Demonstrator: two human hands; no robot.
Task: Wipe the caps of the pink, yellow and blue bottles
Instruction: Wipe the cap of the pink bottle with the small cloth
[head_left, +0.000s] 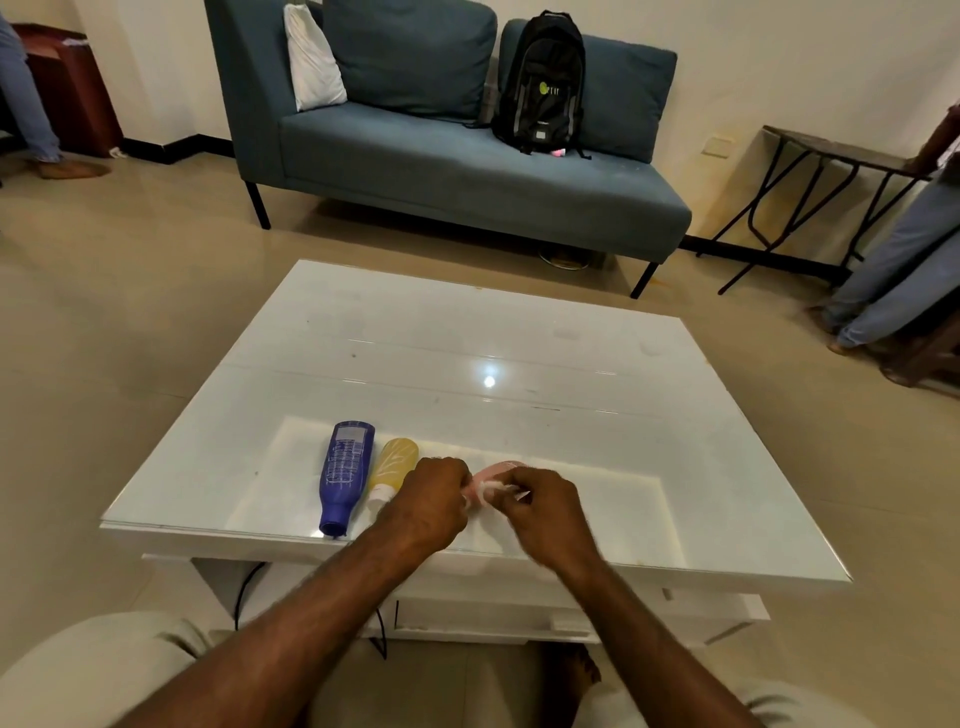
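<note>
Work surface: a white table (571, 364) with a glossy top. Three bottles lie on their sides near its front edge, caps toward the person.

1. Blue bottle (345, 475): leftmost, its cap at the table's front edge, no hand on it.
2. Yellow bottle (396, 465): just beside the blue bottle on its right, white cap pointing toward the left wrist, no hand on it.
3. Pink bottle (496, 469): right of the yellow bottle and mostly hidden; only a strip of its body shows between the two hands. Its cap cannot be made out.

Left hand (428, 506): fingers curled, gripping the near end of the pink bottle.

Right hand (550, 512): fingers curled narrow, pinching a small white tissue (491, 488) held against the pink bottle, close to the left hand's fingertips.

Background: a blue sofa (457, 171) stands beyond the table, with a black backpack (543, 83) upright on its seat and a white cushion (311, 57) at its left end
</note>
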